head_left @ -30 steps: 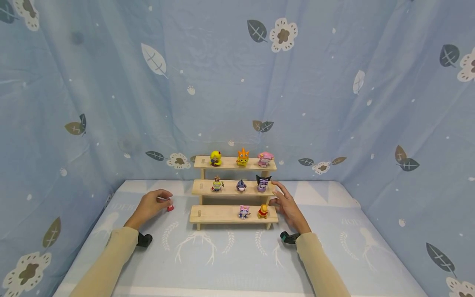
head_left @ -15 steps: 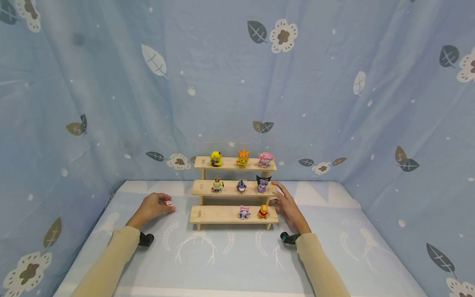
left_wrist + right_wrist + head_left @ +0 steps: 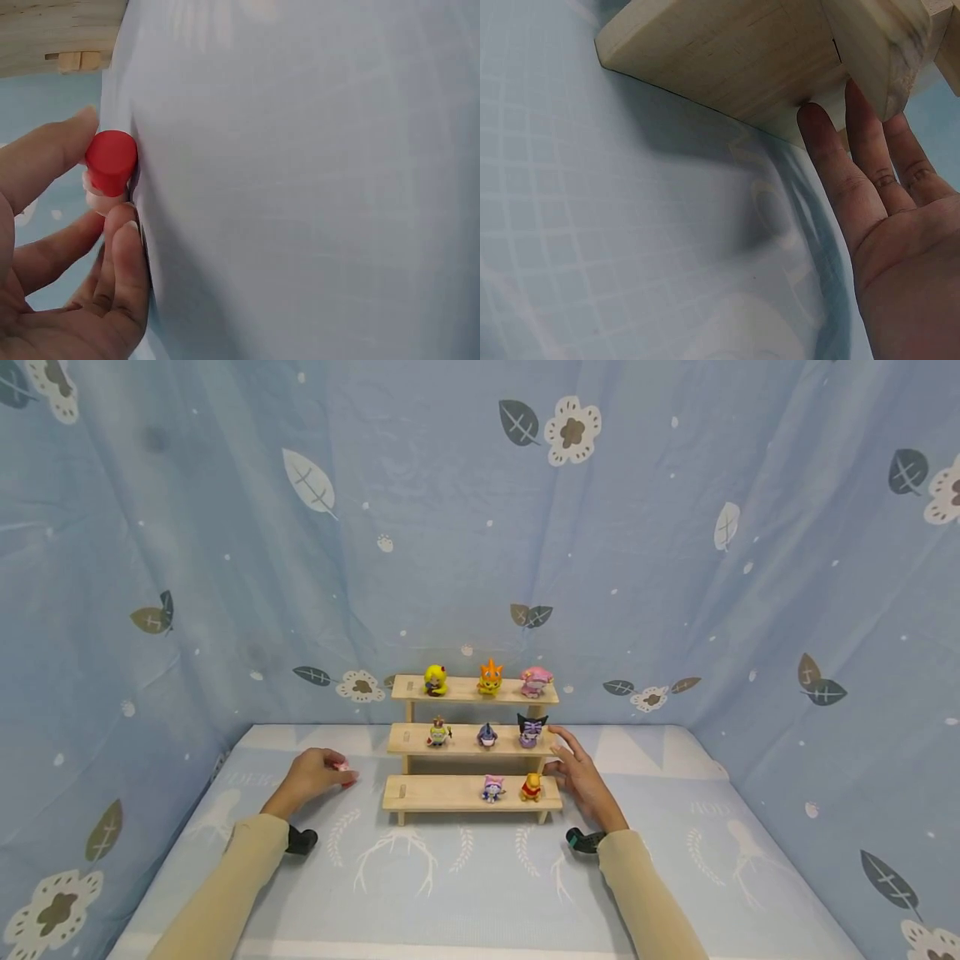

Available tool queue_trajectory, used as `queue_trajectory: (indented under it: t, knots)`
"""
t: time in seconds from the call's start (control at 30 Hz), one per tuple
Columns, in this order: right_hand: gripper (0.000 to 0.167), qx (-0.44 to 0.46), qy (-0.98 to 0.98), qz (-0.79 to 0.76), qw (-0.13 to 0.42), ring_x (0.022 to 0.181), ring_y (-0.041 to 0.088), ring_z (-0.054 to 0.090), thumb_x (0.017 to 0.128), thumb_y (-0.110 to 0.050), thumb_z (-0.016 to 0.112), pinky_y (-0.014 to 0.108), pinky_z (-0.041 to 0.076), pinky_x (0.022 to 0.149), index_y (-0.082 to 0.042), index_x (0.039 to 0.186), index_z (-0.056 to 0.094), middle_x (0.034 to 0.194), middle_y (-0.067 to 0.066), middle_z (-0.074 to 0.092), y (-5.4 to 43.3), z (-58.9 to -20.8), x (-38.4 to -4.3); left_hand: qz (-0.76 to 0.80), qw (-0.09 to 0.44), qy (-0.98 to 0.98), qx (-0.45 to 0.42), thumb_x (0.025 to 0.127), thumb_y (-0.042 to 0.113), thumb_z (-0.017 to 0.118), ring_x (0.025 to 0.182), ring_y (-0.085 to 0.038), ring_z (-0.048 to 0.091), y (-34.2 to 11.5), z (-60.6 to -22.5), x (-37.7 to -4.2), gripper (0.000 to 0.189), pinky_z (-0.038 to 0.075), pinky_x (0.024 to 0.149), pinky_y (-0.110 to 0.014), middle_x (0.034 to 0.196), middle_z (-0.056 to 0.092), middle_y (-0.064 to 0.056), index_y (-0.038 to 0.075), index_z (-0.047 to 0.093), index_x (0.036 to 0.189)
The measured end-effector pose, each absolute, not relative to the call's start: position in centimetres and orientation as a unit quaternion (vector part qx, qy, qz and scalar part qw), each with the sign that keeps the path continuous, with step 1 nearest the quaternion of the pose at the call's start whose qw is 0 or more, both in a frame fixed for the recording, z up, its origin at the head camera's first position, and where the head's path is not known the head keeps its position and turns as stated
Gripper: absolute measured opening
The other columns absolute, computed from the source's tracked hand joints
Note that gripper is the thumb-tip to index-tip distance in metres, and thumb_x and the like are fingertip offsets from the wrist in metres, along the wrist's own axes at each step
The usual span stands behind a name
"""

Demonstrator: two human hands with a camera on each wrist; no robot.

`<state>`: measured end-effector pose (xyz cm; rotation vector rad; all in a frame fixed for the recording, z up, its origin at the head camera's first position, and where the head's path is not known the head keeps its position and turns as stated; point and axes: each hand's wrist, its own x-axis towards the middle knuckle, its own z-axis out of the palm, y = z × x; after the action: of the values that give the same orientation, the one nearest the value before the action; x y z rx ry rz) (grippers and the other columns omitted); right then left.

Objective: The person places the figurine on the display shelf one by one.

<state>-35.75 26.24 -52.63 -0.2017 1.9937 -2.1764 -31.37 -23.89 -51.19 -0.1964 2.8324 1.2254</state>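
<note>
A small pink figurine with a round red base [image 3: 112, 159] is pinched between thumb and fingers of my left hand [image 3: 311, 777], left of a three-tier wooden display stand [image 3: 442, 792]. In the left wrist view the figurine lies tipped, its red base facing the camera. My right hand [image 3: 583, 781] rests at the stand's right side with fingers extended; in the right wrist view the fingertips [image 3: 817, 124] reach up against the wood. Nearest this hand are a purple-and-black figurine [image 3: 530, 732] on the middle tier and a yellow bear in red [image 3: 531, 788] on the bottom tier.
Beside the bear stands a pink-and-blue figurine [image 3: 492, 789]. A grey-blue figurine [image 3: 487, 736] and a crowned figurine [image 3: 438, 732] share the middle tier. Yellow-haired [image 3: 435, 681], orange [image 3: 491, 678] and pink [image 3: 536, 682] figurines line the top. A patterned curtain [image 3: 465, 527] hangs behind.
My left hand has turned the figurine between its fingers and shifted slightly right. My right hand and the figurines on the stand stay where they were.
</note>
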Motion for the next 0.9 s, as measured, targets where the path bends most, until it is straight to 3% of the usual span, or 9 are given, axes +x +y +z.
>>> queue_trajectory:
  t: [0.23, 0.33, 0.53, 0.7, 0.9]
  knots:
    - [0.048, -0.067, 0.67, -0.734, 0.093, 0.097, 0.024, 0.064, 0.106, -0.041, 0.057, 0.045, 0.055, 0.089, -0.036, 0.153, 0.043, 0.138, 0.017, 0.053, 26.25, -52.77, -35.78, 0.421, 0.009, 0.906, -0.04, 0.083, 0.019, 0.088, 0.089, -0.023, 0.06, -24.02, -51.61, -31.41, 0.066, 0.05, 0.074, -0.033, 0.099, 0.065, -0.012, -0.008, 0.058, 0.134]
    - [0.05, -0.07, 0.668, -0.735, 0.094, 0.097, 0.024, 0.064, 0.106, -0.042, 0.056, 0.045, 0.055, 0.089, -0.035, 0.153, 0.042, 0.139, 0.016, 0.053, 26.28, -52.75, -35.82, 0.427, 0.004, 0.904, -0.033, 0.084, 0.018, 0.087, 0.086, -0.021, 0.061, -24.01, -51.71, -31.38, 0.058, 0.05, 0.072, -0.031, 0.098, 0.066, -0.011, -0.004, 0.061, 0.131]
    - [0.052, -0.073, 0.67, -0.733, 0.096, 0.098, 0.024, 0.064, 0.106, -0.044, 0.056, 0.044, 0.055, 0.088, -0.035, 0.155, 0.04, 0.144, 0.019, 0.048, 26.32, -52.68, -35.81, 0.444, -0.008, 0.896, -0.021, 0.088, 0.013, 0.084, 0.083, -0.019, 0.067, -23.88, -51.6, -31.06, 0.039, 0.053, 0.072, -0.033, 0.101, 0.069, -0.011, 0.0, 0.067, 0.12]
    - [0.054, -0.075, 0.672, -0.731, 0.097, 0.098, 0.024, 0.064, 0.105, -0.045, 0.057, 0.043, 0.055, 0.087, -0.035, 0.155, 0.039, 0.147, 0.02, 0.045, 26.25, -52.57, -35.67, 0.442, -0.025, 0.897, -0.01, 0.086, 0.015, 0.085, 0.085, -0.018, 0.069, -23.77, -51.31, -30.73, 0.037, 0.054, 0.072, -0.034, 0.108, 0.07, -0.011, 0.004, 0.069, 0.118]
    - [0.054, -0.077, 0.669, -0.733, 0.096, 0.098, 0.024, 0.064, 0.104, -0.045, 0.059, 0.045, 0.056, 0.088, -0.035, 0.154, 0.041, 0.147, 0.019, 0.046, 26.29, -52.51, -35.75, 0.432, -0.057, 0.9, 0.011, 0.086, 0.013, 0.085, 0.078, -0.016, 0.071, -23.75, -50.8, -30.46, 0.036, 0.053, 0.073, -0.036, 0.106, 0.072, -0.011, 0.006, 0.069, 0.117]
